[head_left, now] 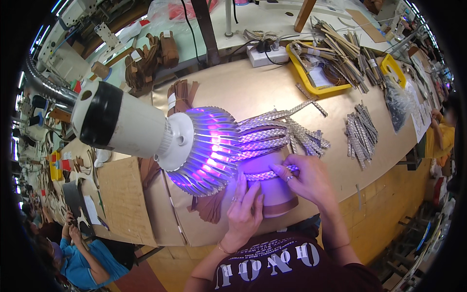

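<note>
Under a purple-lit lamp, a short braided strip lies across a smooth, light-coloured surface. My right hand pinches the strip's right end between thumb and fingers. At the strip's left end, my left hand rests with its fingers stretched out; the fingertips are by the lamp's rim. The lamp has a finned metal head that hides part of the work. Several silvery braided strips lie side by side just beyond my hands. A brown edge borders the lit surface on the near side.
More braided strips lie in a pile at the right. A yellow tray holds loose strips at the back, near a white power strip. Brown strip bundles lie behind the lamp. A person in blue works at far left.
</note>
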The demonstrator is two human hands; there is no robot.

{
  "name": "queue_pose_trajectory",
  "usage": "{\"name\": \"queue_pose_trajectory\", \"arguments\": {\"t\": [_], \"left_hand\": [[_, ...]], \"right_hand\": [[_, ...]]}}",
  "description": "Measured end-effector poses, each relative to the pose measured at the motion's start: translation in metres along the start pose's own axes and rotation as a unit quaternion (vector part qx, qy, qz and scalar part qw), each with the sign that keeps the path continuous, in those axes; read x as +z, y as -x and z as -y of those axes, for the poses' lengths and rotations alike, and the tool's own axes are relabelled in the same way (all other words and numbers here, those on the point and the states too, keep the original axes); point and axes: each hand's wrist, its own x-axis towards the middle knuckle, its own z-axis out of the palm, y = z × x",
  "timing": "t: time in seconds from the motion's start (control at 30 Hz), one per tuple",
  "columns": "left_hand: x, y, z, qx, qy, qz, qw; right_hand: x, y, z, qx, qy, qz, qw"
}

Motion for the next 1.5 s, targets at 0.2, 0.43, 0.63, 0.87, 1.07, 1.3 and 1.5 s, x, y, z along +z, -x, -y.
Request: {"name": "queue_pose_trajectory", "arguments": {"t": [0.2,0.43,0.63,0.87,1.07,1.3,1.5], "left_hand": [[-0.002,-0.002,0.0,-0.006,0.022,0.002,1.0],[-0.012,0.001,-0.008,0.025,-0.078,-0.005,0.997],[-0.007,-0.001,-0.014,0.027,0.008,0.057,0.998],[-0.002,-0.001,-0.012,0.036,0.001,0.064,0.997],[-0.004,-0.002,-0.012,0.047,-0.026,0.08,0.995],[-0.006,-0.005,-0.013,0.06,-0.097,0.112,0.987],[-0.011,-0.009,-0.016,0.054,-0.111,0.135,0.983]], "right_hand": [[0.008,0.001,-0.006,0.031,-0.032,0.0,0.999],[0.002,0.006,0.014,0.012,-0.013,-0.001,1.0],[0.004,0.008,0.026,-0.029,-0.003,-0.008,1.0],[-0.006,0.013,0.008,0.03,-0.033,-0.024,0.999],[-0.006,0.015,-0.005,0.054,-0.172,-0.031,0.983],[-0.016,0.013,0.001,-0.001,-0.134,-0.032,0.99],[-0.012,0.013,-0.005,0.012,-0.118,-0.027,0.993]]}}
